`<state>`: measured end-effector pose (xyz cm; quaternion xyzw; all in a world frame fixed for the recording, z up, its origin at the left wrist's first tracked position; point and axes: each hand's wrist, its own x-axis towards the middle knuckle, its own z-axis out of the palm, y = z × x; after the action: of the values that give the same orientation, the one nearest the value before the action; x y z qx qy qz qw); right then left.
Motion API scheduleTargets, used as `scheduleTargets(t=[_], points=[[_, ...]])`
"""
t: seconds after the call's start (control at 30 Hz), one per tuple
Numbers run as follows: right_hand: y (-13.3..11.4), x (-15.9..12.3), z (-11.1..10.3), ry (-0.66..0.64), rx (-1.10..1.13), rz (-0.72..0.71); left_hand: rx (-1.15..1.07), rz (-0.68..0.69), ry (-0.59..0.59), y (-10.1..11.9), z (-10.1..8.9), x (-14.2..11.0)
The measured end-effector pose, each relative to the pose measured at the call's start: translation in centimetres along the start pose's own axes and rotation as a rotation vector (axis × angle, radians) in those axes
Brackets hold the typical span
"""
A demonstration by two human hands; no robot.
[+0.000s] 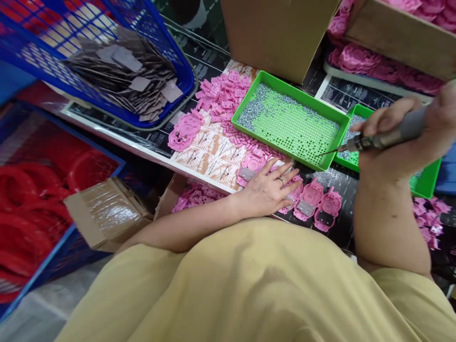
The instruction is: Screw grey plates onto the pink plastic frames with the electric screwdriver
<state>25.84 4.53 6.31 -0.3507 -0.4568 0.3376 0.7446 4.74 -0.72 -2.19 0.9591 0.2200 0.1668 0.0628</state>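
Observation:
My left hand (pixel 269 187) lies with fingers spread over a row of pink plastic casings at the table's front edge. It partly hides some of them. To its right sit a pink casing with a grey plate (pixel 308 199) and another casing (pixel 327 210) at the row's end. My right hand (pixel 395 128) is wrapped round an electric screwdriver (pixel 388 135). The tool's thin bit points left, its tip over the near right corner of a green perforated tray (pixel 292 121). Small screws lie scattered in that tray, thickest at its left end.
A second green tray (pixel 429 183) with screws is beside the first. Pink parts (pixel 223 97) are heaped left of the trays. A blue basket (pixel 185 80) holds grey flat pieces. A cardboard box (pixel 278 35) stands behind. Red rings (pixel 21 190) fill a crate at left.

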Motion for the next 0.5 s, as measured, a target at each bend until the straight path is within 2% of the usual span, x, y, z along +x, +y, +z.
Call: scheduleTargets(t=[0.1,0.2,0.33,0.43,0.5], points=[[1.4,-1.2,1.1,-0.007,0.002,-0.192,-0.01,0.007,0.002,-0.2,0.1,0.2],[2.3,-2.0,1.5,-0.087,-0.083,-0.204,-0.015,0.005,0.013,-0.4,0.2,0.4],[2.9,-2.1,1.0,-0.19,-0.081,-0.218,-0.021,-0.009,0.012,-0.4,0.4,0.5],[3.1,-2.2,0.8,-0.173,-0.109,-0.219,-0.036,-0.007,0.015,-0.4,0.5,0.4],[3.1,-2.5,0.8,-0.116,-0.169,-0.154,-0.049,-0.009,0.016,-0.4,0.5,0.3]])
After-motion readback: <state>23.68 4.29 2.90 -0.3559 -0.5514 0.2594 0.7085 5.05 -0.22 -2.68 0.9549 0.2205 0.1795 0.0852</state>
